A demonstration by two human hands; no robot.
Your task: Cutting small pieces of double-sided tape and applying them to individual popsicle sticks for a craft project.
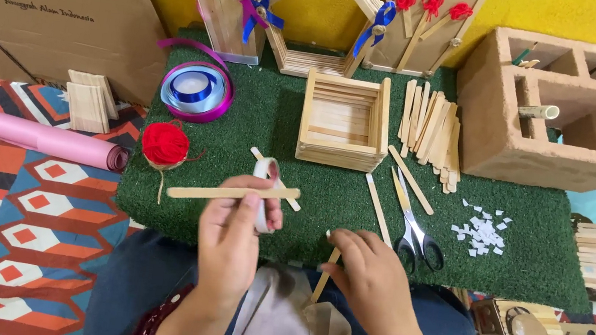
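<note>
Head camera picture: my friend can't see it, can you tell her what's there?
A person's left hand holds a flat wooden stick and a tape roll, the right hand another stick. Ahead on green turf sit a stick box, scissors and red yarn.

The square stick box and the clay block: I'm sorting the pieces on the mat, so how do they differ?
The stick box is pale wood, built from stacked flat sticks; the clay block is a solid tan, rough-surfaced piece. The stick box has one open square hollow; the clay block has several compartments. The stick box is smaller and lower than the clay block. Both sit on the green mat with openings facing up.
</note>
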